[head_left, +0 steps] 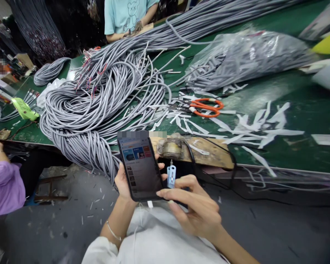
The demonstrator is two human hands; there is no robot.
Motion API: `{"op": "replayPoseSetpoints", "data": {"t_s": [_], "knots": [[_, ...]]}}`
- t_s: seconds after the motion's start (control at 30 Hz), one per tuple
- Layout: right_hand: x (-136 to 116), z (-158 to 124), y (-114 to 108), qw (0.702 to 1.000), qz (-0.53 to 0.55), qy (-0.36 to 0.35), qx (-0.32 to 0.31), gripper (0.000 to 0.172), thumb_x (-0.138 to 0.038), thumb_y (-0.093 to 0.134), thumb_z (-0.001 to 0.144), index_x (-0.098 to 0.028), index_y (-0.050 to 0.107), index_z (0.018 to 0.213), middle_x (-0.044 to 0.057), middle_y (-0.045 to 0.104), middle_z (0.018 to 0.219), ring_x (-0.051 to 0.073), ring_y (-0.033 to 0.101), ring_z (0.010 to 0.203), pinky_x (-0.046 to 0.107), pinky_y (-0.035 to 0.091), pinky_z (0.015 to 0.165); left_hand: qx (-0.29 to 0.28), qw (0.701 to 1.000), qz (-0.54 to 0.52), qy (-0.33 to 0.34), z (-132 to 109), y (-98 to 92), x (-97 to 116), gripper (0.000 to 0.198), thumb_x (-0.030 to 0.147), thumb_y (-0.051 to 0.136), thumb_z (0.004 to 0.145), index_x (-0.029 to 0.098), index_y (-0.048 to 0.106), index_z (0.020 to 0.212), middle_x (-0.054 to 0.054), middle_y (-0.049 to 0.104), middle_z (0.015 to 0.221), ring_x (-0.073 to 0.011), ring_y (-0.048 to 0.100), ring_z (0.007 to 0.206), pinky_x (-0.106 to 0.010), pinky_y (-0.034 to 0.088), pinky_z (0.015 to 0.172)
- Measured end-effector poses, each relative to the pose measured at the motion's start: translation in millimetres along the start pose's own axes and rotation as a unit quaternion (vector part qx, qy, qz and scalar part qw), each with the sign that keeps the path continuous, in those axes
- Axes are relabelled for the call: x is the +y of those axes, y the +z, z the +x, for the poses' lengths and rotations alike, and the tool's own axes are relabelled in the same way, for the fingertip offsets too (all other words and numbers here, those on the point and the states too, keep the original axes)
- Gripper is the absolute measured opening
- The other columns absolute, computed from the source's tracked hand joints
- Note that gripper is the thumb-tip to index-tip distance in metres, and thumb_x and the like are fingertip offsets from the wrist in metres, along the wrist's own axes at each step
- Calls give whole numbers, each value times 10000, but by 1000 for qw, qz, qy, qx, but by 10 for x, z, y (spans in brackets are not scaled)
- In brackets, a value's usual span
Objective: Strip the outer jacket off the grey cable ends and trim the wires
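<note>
A black smartphone (141,168) with a lit screen sits upright in my left hand (123,182), whose fingers wrap round its edges. My right hand (198,207) is beside the phone's lower right corner, the forefinger stretched toward the screen edge, while its other fingers pinch a small light-blue tool (171,176) with a metal tip. Both hands hover below the front edge of the green table (305,110), above my lap in white clothing.
A large coil of grey cables (99,106) spills over the table's front edge. Orange-handled scissors (206,107) lie among white strips (253,126). A bagged cable bundle (247,55) is at the back right. A wooden block (206,150) sits at the edge. Other people sit left and opposite.
</note>
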State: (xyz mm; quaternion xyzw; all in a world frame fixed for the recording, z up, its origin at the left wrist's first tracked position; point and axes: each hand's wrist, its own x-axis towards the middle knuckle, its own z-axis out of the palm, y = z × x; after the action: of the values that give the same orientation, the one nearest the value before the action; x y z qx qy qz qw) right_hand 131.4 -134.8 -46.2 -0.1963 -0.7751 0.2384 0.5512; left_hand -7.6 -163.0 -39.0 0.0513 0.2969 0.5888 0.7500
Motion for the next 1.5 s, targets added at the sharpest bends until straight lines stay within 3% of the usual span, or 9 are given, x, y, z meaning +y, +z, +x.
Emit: {"op": "replayPoseSetpoints", "data": {"t_s": [0.37, 0.77, 1.3, 1.5], "knots": [[5, -2, 7, 1000, -13, 5, 10, 214, -49, 497, 722, -183, 593, 860, 25, 651, 652, 161, 485, 602, 312, 429, 521, -7, 1000, 10, -5, -6, -8, 8, 875, 714, 355, 653, 58, 480, 1219, -223, 552, 1151, -395, 484, 1091, -537, 319, 931], [-7, 3, 10, 1000, -10, 2, 23, 214, -21, 496, 717, -176, 589, 832, 22, 643, 625, 159, 468, 586, 309, 407, 517, -22, 1000, 13, -1, -24, 25, 23, 871, 706, 392, 649, 57, 473, 1225, -229, 522, 1204, -405, 414, 1171, -552, 303, 955], [19, -40, 28, 1000, -16, -9, 1, 180, -68, 498, 732, -164, 596, 848, 29, 648, 647, 163, 498, 621, 315, 425, 554, -45, 999, 18, -1, -5, -20, -3, 878, 707, 366, 659, 64, 455, 1250, -218, 554, 1163, -385, 514, 1060, -524, 321, 939], [27, -45, -22, 1000, -8, -4, 23, 192, -57, 485, 728, -164, 591, 847, 32, 658, 658, 164, 478, 609, 326, 405, 547, -42, 999, 14, 2, -9, -2, 14, 859, 696, 384, 657, 63, 478, 1231, -208, 579, 1119, -362, 555, 991, -513, 304, 950]]}}
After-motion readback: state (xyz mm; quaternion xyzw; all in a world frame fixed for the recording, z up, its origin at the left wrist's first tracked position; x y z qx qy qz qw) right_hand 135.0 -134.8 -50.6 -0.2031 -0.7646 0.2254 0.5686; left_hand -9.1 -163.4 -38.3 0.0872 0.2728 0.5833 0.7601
